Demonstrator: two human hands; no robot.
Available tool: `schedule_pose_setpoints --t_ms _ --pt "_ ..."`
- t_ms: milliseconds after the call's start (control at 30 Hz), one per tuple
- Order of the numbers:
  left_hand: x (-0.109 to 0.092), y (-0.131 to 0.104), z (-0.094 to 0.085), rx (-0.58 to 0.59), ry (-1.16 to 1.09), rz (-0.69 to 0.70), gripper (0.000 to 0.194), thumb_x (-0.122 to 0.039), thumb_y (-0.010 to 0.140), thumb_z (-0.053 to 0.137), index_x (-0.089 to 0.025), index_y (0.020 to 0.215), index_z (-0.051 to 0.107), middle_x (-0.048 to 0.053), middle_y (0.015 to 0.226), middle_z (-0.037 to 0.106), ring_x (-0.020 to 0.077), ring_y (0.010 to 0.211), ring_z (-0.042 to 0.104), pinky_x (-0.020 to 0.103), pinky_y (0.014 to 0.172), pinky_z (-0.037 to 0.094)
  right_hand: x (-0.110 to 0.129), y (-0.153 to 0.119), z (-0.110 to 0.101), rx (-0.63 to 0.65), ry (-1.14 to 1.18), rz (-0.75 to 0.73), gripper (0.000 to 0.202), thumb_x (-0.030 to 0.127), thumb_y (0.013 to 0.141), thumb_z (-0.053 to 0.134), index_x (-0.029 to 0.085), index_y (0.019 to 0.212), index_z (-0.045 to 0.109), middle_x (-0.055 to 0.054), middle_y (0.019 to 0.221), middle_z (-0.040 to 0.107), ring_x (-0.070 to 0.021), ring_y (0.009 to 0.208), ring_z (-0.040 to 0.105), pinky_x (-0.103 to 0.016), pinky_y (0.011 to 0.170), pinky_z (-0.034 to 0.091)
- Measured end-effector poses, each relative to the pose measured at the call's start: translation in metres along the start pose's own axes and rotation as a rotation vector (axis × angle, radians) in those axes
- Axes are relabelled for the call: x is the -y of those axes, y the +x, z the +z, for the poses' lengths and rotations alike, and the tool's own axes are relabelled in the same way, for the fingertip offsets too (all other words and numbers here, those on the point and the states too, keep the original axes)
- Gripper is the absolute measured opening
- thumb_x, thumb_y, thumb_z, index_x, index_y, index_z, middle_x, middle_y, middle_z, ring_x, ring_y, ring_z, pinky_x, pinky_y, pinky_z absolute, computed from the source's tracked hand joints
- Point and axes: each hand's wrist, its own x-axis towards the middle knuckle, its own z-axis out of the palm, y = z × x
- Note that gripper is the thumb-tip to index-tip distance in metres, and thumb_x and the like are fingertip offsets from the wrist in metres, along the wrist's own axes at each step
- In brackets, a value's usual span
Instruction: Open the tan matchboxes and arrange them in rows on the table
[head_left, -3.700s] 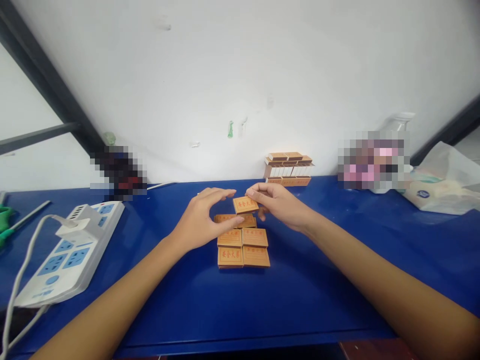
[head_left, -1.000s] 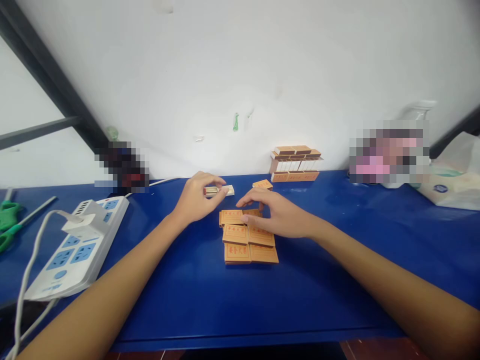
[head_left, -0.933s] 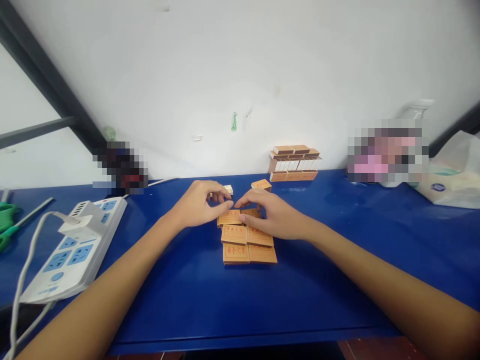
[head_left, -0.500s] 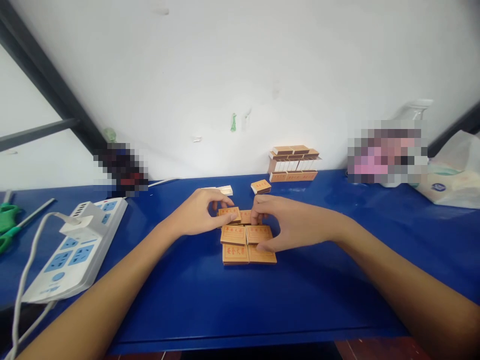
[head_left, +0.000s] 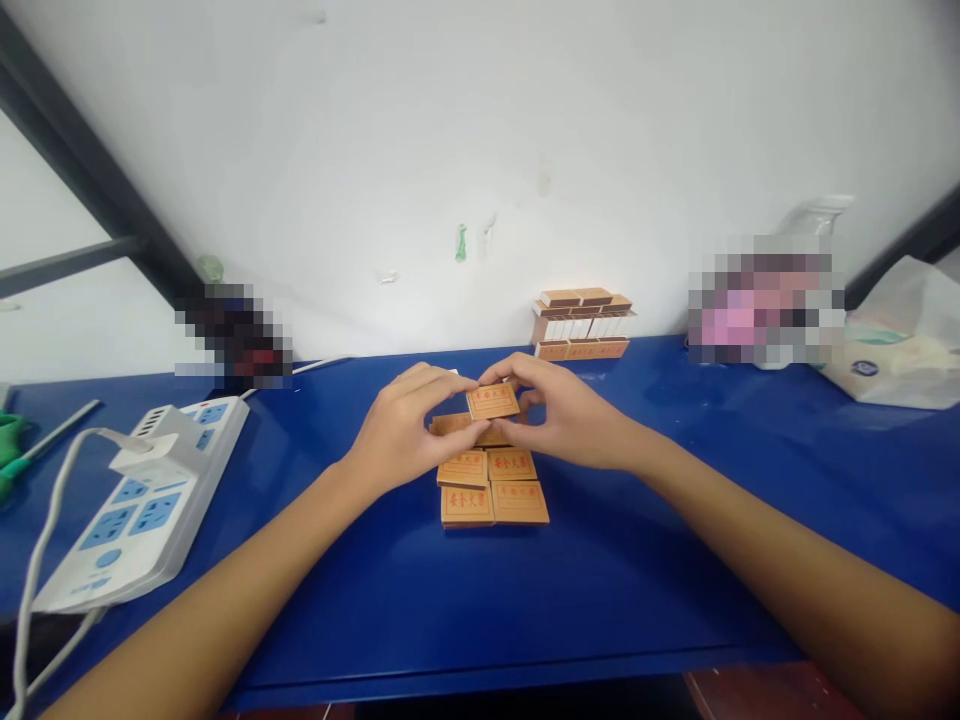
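A brown matchbox point(head_left: 493, 401) with red lettering is raised above the others, pinched between both hands. My left hand point(head_left: 412, 420) grips its left side with thumb and fingertips. On its right side, the thumb and fingers of my right hand point(head_left: 566, 410) close on the same box. Below lie several matchboxes set in rows, among them a front left matchbox point(head_left: 466, 503), a front right matchbox point(head_left: 521, 502) and a middle right matchbox point(head_left: 511, 464). The back row is partly hidden by my fingers.
A stacked structure of matchboxes point(head_left: 582, 325) stands by the wall. A white power strip point(head_left: 191, 500) with a plugged-in cable lies on the left of the blue table point(head_left: 480, 610). Green-handled scissors point(head_left: 11, 450) are at the far left. A tissue pack point(head_left: 892, 370) sits at the right.
My right hand has moved up and back from the middle right box. A matchbox is now lifted between both hands. The camera view has shifted slightly.
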Motion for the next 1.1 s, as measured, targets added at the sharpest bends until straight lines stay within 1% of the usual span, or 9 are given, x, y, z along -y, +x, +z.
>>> schedule_pose_setpoints --t_ms 267,367,467,533,600,633,767,900,1100 --pt "0.007 0.002 -0.003 0.033 -0.147 -0.21 0.031 -0.033 0.082 0.083 -0.024 0.111 0.075 0.004 0.105 0.076 0.0185 0.092 0.068 0.033 0.079 0.056 -0.003 0.002 0.009 -0.054 0.293 0.027 0.048 0.029 0.085 0.073 0.024 0.128 0.052 -0.01 0.126 0.063 -0.0221 0.108 0.065 -0.038 0.085 0.058" --pt "0.009 0.002 -0.003 -0.063 -0.089 -0.21 0.029 -0.03 0.079 0.085 -0.023 0.105 0.075 0.002 0.098 0.077 0.018 0.087 0.067 0.033 0.076 0.056 -0.006 0.005 0.011 -0.268 0.334 0.095 0.055 0.03 0.081 0.076 0.024 0.127 0.047 -0.009 0.122 0.063 -0.0181 0.093 0.066 -0.032 0.071 0.057" --pt "0.009 0.002 -0.003 -0.156 0.008 -0.188 0.027 -0.03 0.079 0.085 -0.022 0.103 0.075 0.002 0.095 0.077 0.0187 0.086 0.066 0.035 0.079 0.055 0.0 0.005 0.013 -0.514 0.431 0.244 0.043 0.035 0.084 0.069 0.025 0.12 0.046 0.003 0.084 0.06 -0.0118 0.061 0.056 -0.025 0.047 0.042" --pt "0.008 0.003 -0.004 -0.174 0.036 -0.178 0.026 -0.03 0.081 0.083 -0.022 0.104 0.075 0.002 0.095 0.077 0.0188 0.086 0.065 0.037 0.081 0.055 0.007 0.004 0.016 -0.382 0.516 0.344 0.032 0.039 0.089 0.062 0.025 0.115 0.05 0.008 0.066 0.051 -0.0103 0.047 0.047 -0.024 0.04 0.032" --pt "0.007 0.003 -0.004 -0.17 0.039 -0.176 0.025 -0.029 0.082 0.082 -0.023 0.105 0.075 0.002 0.096 0.077 0.0188 0.086 0.065 0.037 0.081 0.054 0.014 0.003 0.019 -0.183 0.562 0.392 0.029 0.042 0.091 0.06 0.024 0.112 0.053 0.009 0.058 0.048 -0.0096 0.042 0.042 -0.024 0.038 0.029" --pt "0.007 0.003 -0.004 -0.167 0.038 -0.177 0.025 -0.029 0.082 0.082 -0.023 0.105 0.075 0.001 0.095 0.077 0.0189 0.086 0.065 0.037 0.08 0.054 0.016 0.003 0.019 -0.159 0.571 0.396 0.03 0.043 0.091 0.061 0.023 0.112 0.054 0.009 0.057 0.048 -0.0092 0.04 0.041 -0.023 0.038 0.028" --pt "0.007 0.002 -0.003 -0.163 0.031 -0.188 0.026 -0.031 0.082 0.083 -0.023 0.105 0.075 0.002 0.095 0.077 0.0194 0.087 0.065 0.036 0.078 0.055 0.015 0.003 0.02 -0.369 0.581 0.393 0.033 0.044 0.09 0.067 0.024 0.112 0.052 0.011 0.059 0.047 -0.0081 0.041 0.041 -0.021 0.037 0.028" --pt "0.007 0.001 -0.001 -0.135 0.023 -0.166 0.027 -0.03 0.081 0.084 -0.023 0.106 0.075 0.003 0.099 0.078 0.0202 0.091 0.067 0.038 0.084 0.055 0.012 0.002 0.02 -0.128 0.564 0.391 0.034 0.056 0.093 0.063 0.023 0.095 0.057 0.009 0.055 0.043 -0.0076 0.04 0.038 -0.021 0.036 0.027" --pt "0.011 -0.002 -0.001 -0.049 -0.028 -0.163 0.037 -0.039 0.084 0.083 -0.024 0.117 0.074 0.005 0.108 0.077 0.0217 0.099 0.068 0.039 0.087 0.057 0.008 0.004 0.018 -0.239 0.527 0.398 0.033 0.05 0.089 0.071 0.02 0.084 0.059 0.008 0.052 0.042 -0.0065 0.041 0.035 -0.02 0.037 0.027"
